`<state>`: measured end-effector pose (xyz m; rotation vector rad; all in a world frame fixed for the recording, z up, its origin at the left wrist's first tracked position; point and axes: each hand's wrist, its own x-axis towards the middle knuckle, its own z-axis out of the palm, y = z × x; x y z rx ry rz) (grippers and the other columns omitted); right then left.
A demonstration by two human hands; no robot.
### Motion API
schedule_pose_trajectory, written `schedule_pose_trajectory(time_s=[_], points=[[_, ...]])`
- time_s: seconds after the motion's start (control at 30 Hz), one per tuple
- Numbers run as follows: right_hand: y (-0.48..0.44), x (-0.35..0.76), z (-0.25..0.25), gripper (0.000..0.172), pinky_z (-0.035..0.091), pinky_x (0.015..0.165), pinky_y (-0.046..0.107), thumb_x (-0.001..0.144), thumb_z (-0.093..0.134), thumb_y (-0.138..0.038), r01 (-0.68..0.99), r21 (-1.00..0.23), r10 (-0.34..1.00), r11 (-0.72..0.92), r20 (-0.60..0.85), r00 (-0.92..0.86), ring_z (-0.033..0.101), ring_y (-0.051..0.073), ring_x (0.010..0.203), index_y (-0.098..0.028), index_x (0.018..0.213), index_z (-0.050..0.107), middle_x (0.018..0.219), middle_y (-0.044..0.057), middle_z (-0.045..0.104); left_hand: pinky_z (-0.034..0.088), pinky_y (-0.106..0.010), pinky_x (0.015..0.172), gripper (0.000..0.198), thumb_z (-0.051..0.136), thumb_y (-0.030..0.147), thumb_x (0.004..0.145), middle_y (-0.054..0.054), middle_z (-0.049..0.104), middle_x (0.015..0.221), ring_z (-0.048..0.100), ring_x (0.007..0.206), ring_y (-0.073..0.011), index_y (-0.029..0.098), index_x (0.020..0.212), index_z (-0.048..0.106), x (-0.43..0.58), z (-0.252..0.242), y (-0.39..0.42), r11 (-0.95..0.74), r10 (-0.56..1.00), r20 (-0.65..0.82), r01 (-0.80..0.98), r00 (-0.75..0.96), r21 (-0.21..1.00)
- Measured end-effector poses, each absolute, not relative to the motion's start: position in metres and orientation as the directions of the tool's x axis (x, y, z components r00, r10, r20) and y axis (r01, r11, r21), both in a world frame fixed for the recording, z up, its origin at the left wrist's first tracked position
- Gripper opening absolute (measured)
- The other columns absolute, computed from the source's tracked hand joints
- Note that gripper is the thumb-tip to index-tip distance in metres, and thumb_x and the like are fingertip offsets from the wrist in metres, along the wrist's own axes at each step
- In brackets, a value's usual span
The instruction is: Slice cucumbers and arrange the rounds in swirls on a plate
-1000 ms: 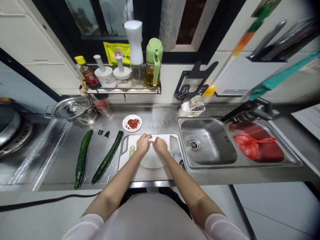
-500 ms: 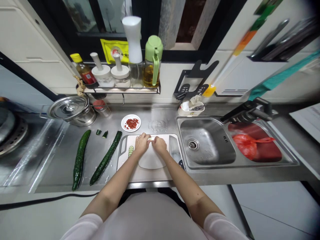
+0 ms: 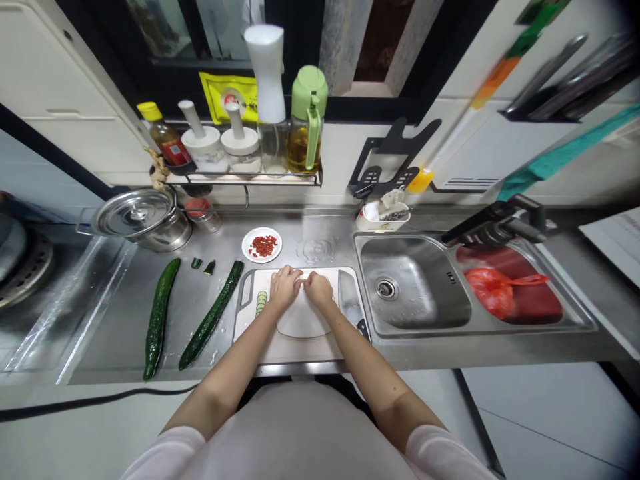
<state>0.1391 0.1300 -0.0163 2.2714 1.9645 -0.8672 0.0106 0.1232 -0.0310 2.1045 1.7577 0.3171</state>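
With the grip of my left hand (image 3: 284, 288) and right hand (image 3: 318, 289) closed fingertip-to-fingertip on a small pale piece (image 3: 304, 275) over the cutting board (image 3: 320, 347) on the desk (image 3: 125, 313), I judge it light, firm, slippery, best pinched by its ends.

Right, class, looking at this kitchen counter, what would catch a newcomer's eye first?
The left hand and right hand meet over the white cutting board at centre, pinching a small pale piece. Two long dark cucumbers lie on the steel counter left of the board, and a red bag sits in the right sink basin.
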Motion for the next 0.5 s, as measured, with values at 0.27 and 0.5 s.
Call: schedule_pose_trajectory(time_s=[0.27, 0.5], points=[[0.1300, 0.1392, -0.0171, 0.020, 0.039, 0.072, 0.027, 0.093, 0.046, -0.027, 0.913, -0.347, 0.908, -0.213, -0.416, 0.053, 0.062, 0.021, 0.097, -0.017, 0.105, 0.059, 0.100, 0.011, 0.069, 0.033, -0.035, 0.089, 0.031, 0.047, 0.039, 0.095, -0.008, 0.058, 0.109, 0.053, 0.105, -0.0233, 0.026, 0.117, 0.064, 0.0116, -0.0337, 0.1211, -0.131, 0.984, -0.057, 0.897, 0.170, 0.422], [0.1246, 0.1409, -0.0212, 0.018, 0.036, 0.068, 0.026, 0.095, 0.046, -0.028, 0.902, -0.374, 0.923, -0.216, -0.380, 0.063, 0.062, 0.020, 0.090, -0.018, 0.106, 0.055, 0.094, 0.008, 0.068, 0.034, -0.035, 0.089, 0.029, 0.049, 0.035, 0.094, -0.008, 0.058, 0.109, 0.053, 0.105, -0.0229, 0.027, 0.117, 0.063, 0.0125, -0.0339, 0.1202, -0.121, 0.984, -0.066, 0.902, 0.163, 0.415]])
